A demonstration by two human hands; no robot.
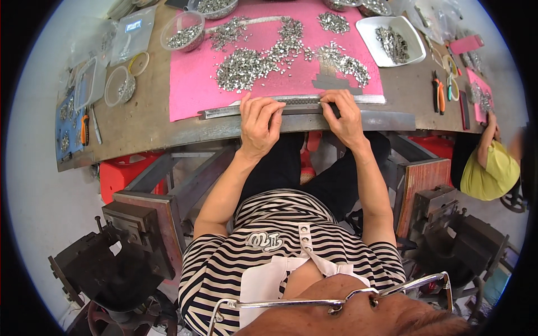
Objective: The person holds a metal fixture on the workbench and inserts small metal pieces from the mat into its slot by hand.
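Observation:
A long, narrow metal strip (224, 112) lies along the table's front edge, with a dark, finely patterned stretch between my hands. My left hand (260, 124) is closed on it left of the middle, its fingers bent over the far side and the thumb nearer me. Farther right, my right hand (344, 119) grips the strip with curled fingers; a dark bit shows beside its thumb. Whether either hand also pinches a small piece is hidden. Just beyond, a heap of small shiny metal pieces (241, 70) lies on a pink mat (193, 98).
A white tray (414, 59) of metal parts stands at the right, past a flat grey piece (336, 83). Round clear tubs (183, 40) hold more pieces. Pliers (439, 95) lie at the right, an orange-handled tool (84, 129) at the left. Another person (490, 171) works far right.

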